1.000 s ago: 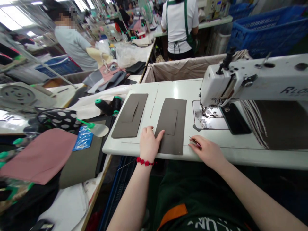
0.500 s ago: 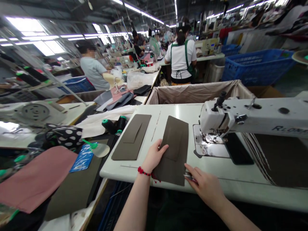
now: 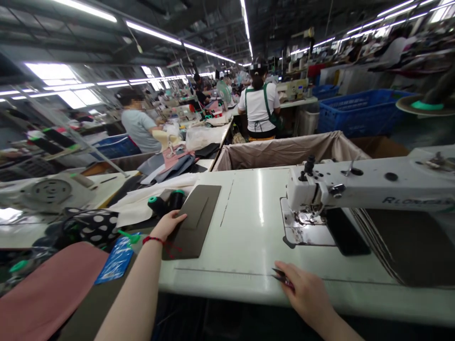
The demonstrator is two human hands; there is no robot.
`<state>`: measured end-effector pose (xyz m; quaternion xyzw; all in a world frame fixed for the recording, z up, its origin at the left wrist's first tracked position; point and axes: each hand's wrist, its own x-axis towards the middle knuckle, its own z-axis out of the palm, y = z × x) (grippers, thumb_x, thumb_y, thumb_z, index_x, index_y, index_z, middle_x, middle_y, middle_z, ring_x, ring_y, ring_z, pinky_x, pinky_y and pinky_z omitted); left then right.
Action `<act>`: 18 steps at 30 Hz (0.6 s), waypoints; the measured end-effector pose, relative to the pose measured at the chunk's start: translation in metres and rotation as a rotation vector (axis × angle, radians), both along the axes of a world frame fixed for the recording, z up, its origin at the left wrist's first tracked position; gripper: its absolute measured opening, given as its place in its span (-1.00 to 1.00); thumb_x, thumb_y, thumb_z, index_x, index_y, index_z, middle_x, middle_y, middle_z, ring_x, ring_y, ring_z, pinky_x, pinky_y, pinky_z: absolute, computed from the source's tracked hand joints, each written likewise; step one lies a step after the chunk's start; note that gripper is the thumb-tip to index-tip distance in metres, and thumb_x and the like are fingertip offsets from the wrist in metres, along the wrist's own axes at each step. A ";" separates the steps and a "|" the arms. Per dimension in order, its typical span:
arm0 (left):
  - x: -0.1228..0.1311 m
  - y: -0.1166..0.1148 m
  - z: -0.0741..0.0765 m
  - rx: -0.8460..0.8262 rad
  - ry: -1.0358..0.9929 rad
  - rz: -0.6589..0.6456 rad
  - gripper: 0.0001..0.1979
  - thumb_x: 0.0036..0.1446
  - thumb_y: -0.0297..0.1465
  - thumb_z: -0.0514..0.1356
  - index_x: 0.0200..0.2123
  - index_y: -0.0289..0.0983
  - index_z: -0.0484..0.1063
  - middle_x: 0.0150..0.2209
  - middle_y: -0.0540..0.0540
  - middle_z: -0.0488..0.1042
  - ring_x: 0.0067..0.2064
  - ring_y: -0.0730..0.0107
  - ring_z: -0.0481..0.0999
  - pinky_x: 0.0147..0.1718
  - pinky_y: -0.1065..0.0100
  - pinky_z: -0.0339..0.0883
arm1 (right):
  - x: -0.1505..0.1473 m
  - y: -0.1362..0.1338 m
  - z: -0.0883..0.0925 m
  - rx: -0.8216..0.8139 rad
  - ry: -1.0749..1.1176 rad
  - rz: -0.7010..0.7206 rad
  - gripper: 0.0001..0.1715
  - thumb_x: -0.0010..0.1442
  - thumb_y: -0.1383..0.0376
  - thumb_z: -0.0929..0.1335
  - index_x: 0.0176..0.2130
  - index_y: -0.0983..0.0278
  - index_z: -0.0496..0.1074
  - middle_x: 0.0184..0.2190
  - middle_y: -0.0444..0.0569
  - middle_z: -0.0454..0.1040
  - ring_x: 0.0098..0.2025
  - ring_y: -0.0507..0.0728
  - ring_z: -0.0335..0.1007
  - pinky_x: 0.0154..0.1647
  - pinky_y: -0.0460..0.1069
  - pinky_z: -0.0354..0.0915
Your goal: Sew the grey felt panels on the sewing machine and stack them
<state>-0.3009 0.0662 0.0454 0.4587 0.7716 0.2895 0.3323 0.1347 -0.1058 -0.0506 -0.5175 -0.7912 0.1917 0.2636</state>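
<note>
Left hand (image 3: 167, 226) touches the left edge of a dark panel (image 3: 202, 222) on the white table's (image 3: 245, 237) left end; whether it grips, I cannot tell. Right hand (image 3: 307, 290), near side, is clamped on small snips (image 3: 283, 277). Far left: 2 black spools (image 3: 157, 205).

One grey-brown panel (image 3: 208, 210): shifted leftward across the tabletop (image 3: 245, 227), now at the left hand's fingers (image 3: 180, 219), formerly between these and the right hand's fingers (image 3: 287, 268).
</note>
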 end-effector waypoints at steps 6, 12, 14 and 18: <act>-0.003 0.005 -0.012 -0.008 0.303 0.071 -0.47 -0.06 -0.21 0.29 -0.04 -0.38 0.41 -0.16 -0.25 0.52 -0.10 0.00 0.52 -0.13 0.14 0.39 | -0.001 0.002 0.007 -0.023 0.066 -0.008 -0.56 0.18 0.41 0.24 0.05 0.20 0.36 -0.12 0.02 0.52 -0.14 0.16 0.46 -0.08 0.05 0.33; 0.040 -0.005 -0.011 0.160 0.560 0.041 -0.54 0.02 -0.18 0.16 -0.05 -0.30 0.41 0.16 -0.35 0.23 0.25 -0.34 0.09 0.14 -0.23 -0.01 | 0.012 -0.002 0.031 -0.028 0.181 0.030 -0.69 0.27 0.35 0.22 -0.02 0.18 0.37 -0.20 -0.06 0.52 -0.20 0.09 0.45 -0.15 -0.05 0.31; 0.064 -0.015 -0.020 0.297 0.552 -0.167 -0.64 0.12 -0.21 0.05 -0.09 -0.23 0.43 0.07 -0.23 0.34 0.19 -0.08 0.25 0.17 -0.01 0.09 | 0.035 -0.003 0.039 0.024 0.152 -0.004 -0.68 0.28 0.34 0.21 0.00 0.16 0.37 -0.23 -0.09 0.50 -0.23 0.06 0.45 -0.19 -0.08 0.32; 0.125 -0.052 -0.040 0.358 0.408 -0.544 -0.64 0.21 -0.13 -0.02 -0.32 -0.13 0.52 -0.11 -0.08 0.48 -0.01 0.10 0.46 0.07 0.16 0.28 | 0.117 -0.005 0.048 0.189 -0.051 -0.442 -0.55 0.29 0.26 0.21 0.16 0.16 0.28 -0.04 0.01 0.44 -0.22 0.09 0.48 -0.22 -0.04 0.37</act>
